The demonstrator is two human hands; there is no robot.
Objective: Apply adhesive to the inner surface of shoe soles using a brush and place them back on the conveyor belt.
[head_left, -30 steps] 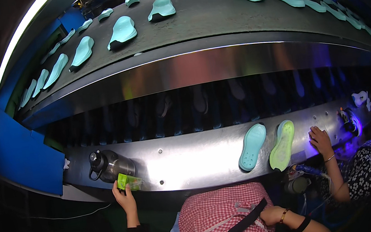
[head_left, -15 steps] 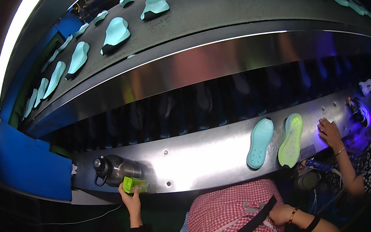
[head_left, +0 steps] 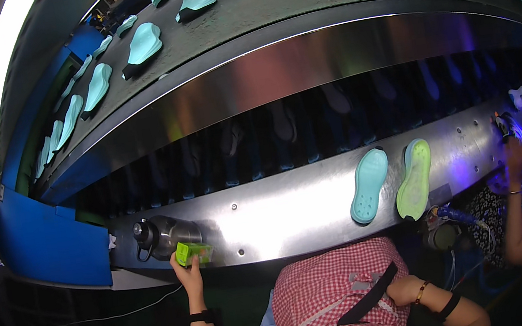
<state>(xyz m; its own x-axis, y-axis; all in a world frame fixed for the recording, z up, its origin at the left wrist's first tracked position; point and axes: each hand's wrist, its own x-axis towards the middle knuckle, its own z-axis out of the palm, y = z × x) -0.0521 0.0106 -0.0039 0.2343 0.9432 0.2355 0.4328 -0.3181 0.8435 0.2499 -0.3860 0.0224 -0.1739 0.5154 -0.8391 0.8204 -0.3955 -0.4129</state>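
Note:
My left hand is closed on a small green box with a see-through part. It is at the bench's front edge, right beside a dark, translucent water bottle lying on its side. At my red-and-white checked apron, my right hand rests by a dark slanted band, and its fingers are hidden there. Two shoe soles lie on the metal bench to the right: a light blue one and a yellow-green one.
Beyond the bench, a dark conveyor belt carries several light blue soles. At the right, a co-worker's hands are near a purple-lit device. A blue panel borders the left end. A cable hangs below the bench.
The view has tilted slightly. The co-worker's hand has left the bench top and moved right to the purple-lit device. My left hand still holds the green box; my right hand stays at the apron.

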